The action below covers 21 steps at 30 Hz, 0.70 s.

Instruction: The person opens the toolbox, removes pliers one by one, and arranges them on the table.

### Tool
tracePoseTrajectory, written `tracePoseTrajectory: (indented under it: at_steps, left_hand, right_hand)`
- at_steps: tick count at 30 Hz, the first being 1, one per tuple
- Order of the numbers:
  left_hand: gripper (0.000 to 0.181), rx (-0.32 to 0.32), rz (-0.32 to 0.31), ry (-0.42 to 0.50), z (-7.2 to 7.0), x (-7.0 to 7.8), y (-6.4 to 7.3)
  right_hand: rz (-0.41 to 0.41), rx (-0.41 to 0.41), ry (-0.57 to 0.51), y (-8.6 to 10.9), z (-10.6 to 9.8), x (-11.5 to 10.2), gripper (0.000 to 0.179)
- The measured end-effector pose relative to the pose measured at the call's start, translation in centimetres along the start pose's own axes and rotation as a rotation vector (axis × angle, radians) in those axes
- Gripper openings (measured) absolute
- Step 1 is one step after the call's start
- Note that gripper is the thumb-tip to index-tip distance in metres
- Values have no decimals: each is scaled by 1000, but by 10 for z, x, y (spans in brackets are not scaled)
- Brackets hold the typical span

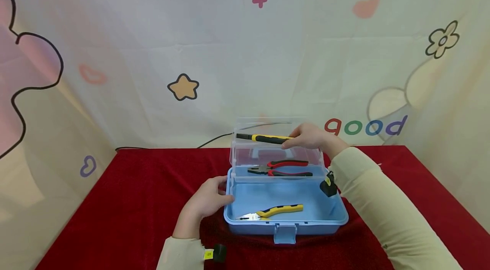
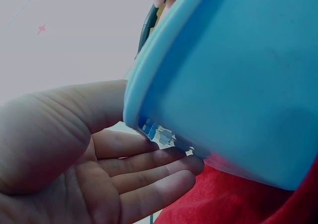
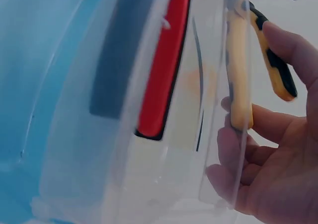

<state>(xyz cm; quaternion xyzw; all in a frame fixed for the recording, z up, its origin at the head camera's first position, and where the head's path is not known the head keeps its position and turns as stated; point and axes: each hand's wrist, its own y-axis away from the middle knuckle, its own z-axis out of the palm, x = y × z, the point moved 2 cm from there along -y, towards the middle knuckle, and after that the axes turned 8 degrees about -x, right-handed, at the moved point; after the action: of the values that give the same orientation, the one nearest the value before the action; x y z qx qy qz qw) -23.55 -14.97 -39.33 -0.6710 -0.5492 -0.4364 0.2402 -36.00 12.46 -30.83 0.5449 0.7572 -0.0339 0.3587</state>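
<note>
A light blue toolbox [image 1: 260, 229] with its clear lid raised sits in front of me. My left hand [image 1: 208, 197] holds its left wall, thumb over the rim and fingers along the outside. My right hand [image 1: 310, 136] grips yellow-and-black pliers [image 1: 268, 138] by the handles, above the clear tray [image 1: 238, 157] at the back of the box. Through the clear plastic in the right wrist view, the two handles [image 3: 239, 70] stand spread apart. Red-and-black pliers [image 1: 289, 163] lie in that tray. Another pair of yellow-handled pliers [image 1: 281, 209] lies on the box floor near the front.
A red cloth [image 1: 138, 202] covers the table under the toolbox. The blue latch [image 1: 285, 234] hangs down at the box's front. A thin black cable [image 1: 216, 138] runs along the table's back edge, before a printed curtain [image 1: 214, 27].
</note>
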Motion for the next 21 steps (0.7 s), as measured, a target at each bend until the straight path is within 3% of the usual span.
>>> tracePoseTrajectory:
  at_steps: [11, 21]
  left_hand:
    - [59, -10, -11, -16, -2, -2, -3]
    - [59, -11, -12, -6, -2, -4, -3]
  right_hand:
    - [-3, -29, -36, -3, 4, -6, 50]
    - [-51, 49, 17, -5, 9, -15, 46]
